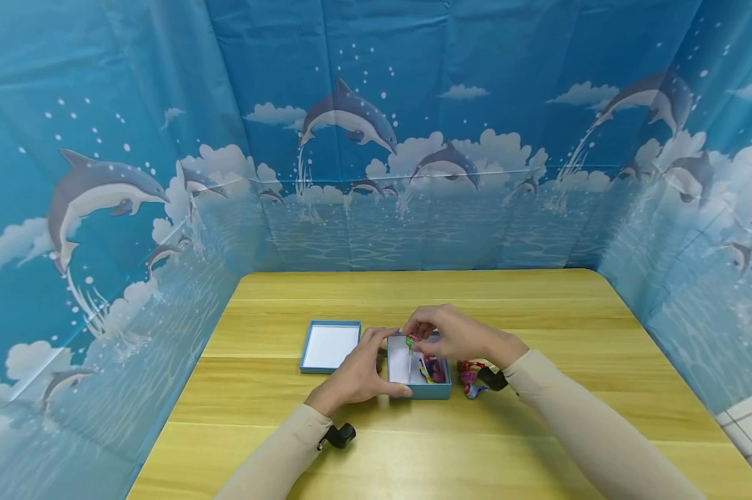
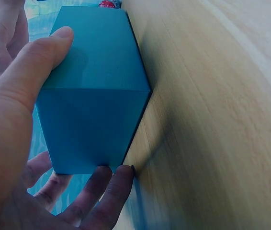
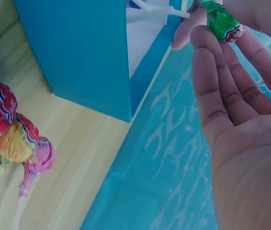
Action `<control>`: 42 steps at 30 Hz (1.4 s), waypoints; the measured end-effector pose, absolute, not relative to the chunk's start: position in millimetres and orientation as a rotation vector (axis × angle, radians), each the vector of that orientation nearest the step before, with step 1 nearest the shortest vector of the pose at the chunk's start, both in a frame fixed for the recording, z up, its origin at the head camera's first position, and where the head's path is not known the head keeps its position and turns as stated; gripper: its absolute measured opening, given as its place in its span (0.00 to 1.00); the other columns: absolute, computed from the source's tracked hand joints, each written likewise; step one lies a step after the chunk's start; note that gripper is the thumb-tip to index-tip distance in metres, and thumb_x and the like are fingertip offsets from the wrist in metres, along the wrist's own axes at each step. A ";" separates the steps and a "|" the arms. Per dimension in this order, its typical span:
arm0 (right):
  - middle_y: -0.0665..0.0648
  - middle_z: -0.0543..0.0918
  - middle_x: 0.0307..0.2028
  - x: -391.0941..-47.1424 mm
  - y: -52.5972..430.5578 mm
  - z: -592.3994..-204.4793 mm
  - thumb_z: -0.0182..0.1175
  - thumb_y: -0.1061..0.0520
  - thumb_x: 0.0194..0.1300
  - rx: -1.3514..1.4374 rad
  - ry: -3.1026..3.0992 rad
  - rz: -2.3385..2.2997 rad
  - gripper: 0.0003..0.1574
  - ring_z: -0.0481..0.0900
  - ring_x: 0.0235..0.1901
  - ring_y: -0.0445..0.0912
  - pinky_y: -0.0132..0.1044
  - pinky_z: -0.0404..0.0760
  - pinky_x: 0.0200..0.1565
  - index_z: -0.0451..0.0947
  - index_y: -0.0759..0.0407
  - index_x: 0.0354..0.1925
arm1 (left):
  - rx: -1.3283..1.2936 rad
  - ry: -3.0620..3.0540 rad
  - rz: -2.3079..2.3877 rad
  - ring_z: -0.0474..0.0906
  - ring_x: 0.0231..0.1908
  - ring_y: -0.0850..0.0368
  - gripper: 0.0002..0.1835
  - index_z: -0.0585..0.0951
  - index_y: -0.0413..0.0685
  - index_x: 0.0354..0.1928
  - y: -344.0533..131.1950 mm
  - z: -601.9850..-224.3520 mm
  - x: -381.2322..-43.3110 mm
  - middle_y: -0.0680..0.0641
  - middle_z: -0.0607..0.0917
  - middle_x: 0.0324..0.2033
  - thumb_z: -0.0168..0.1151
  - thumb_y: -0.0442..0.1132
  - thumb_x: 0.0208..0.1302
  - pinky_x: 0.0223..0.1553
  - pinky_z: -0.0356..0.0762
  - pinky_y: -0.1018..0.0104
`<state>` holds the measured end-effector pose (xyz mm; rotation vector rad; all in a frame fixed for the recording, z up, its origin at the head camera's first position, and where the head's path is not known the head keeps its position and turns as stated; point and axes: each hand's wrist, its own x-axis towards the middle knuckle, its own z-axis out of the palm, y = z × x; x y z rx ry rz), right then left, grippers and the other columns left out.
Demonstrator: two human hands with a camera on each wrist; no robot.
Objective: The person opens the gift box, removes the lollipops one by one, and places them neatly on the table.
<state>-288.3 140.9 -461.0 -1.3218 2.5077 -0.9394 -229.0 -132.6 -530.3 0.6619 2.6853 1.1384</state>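
Observation:
A blue box [image 1: 421,392] with a white inside stands open-topped on the table. My left hand [image 1: 358,369] holds it at its left end, thumb on the near wall [image 2: 90,52] and fingers around toward the far side. Over the box, my right hand [image 1: 455,336] pinches a green-wrapped lollipop [image 3: 223,22] by its wrapped head, the white stick pointing down into the box. Several other lollipops [image 1: 435,369] lie inside, toward the right end. Just right of the box, more lollipops [image 3: 16,143] in red, yellow and pink wrappers rest on the table, partly behind my right wrist in the head view.
A shallow blue lid [image 1: 330,346], white inside up, lies left of the box. The wooden table [image 1: 425,455] has a dolphin-printed curtain [image 1: 400,229] along its back and sides. Black wrist cameras [image 1: 340,435] are strapped below both hands.

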 end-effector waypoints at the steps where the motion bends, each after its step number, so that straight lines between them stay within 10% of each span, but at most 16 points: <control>1: 0.52 0.93 0.56 -289.0 142.2 -460.9 0.72 0.58 0.84 -1.325 2.518 -0.935 0.14 0.93 0.51 0.42 0.51 0.96 0.57 0.90 0.58 0.63 | 0.661 2.685 1.139 0.79 0.76 0.45 0.63 0.62 0.61 0.94 -132.6 -530.2 -229.0 0.45 0.69 0.85 0.89 0.65 0.64 0.79 0.82 0.40; 42: 0.53 0.94 0.56 -298.0 204.2 -455.7 0.75 0.63 0.80 -1.158 2.730 -0.961 0.20 0.93 0.51 0.46 0.48 0.96 0.57 0.88 0.57 0.65 | 0.642 2.676 1.124 0.75 0.82 0.41 0.64 0.62 0.63 0.94 -132.2 -529.4 -229.1 0.46 0.67 0.87 0.90 0.64 0.63 0.83 0.78 0.36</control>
